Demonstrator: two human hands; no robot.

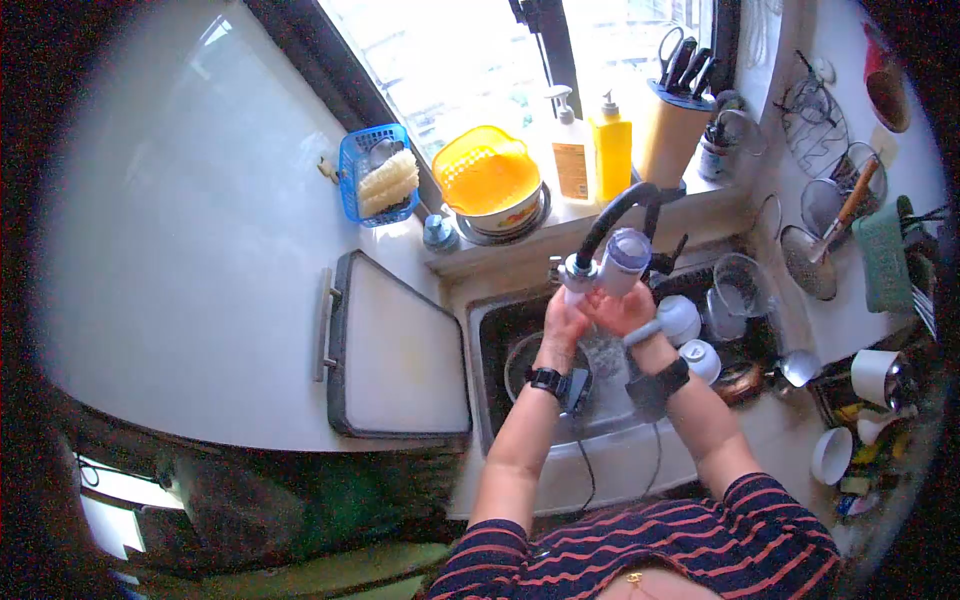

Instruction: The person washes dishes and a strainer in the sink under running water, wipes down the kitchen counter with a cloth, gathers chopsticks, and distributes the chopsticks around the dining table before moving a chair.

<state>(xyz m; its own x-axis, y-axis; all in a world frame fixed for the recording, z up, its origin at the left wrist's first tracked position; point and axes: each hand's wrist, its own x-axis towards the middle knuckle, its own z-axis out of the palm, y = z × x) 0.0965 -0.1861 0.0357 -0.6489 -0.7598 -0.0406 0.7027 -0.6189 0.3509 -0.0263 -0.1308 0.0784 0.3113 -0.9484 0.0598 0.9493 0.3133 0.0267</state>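
Note:
My left hand (566, 318) is raised at the end of the black curved tap (606, 235), right below its metal spout (579, 268). Its fingers are partly hidden, and I cannot tell whether they touch the spout. Close beside it, my right hand (628, 312) has its partly visible fingers apart and turned towards the left hand. A clear cylinder with a pale filling (627, 250) stands just above the right hand, attached at the tap. Water splashes below both hands into the sink (478, 385). A round clear bowl (522, 365) lies in the sink, partly behind my left forearm.
White bowls (699, 360) and a glass bowl (740, 283) sit at the sink's right side. A cutting board (400, 350) lies to the left. Pump bottles (612, 150), a yellow colander (487, 165) and a knife block (676, 130) line the windowsill.

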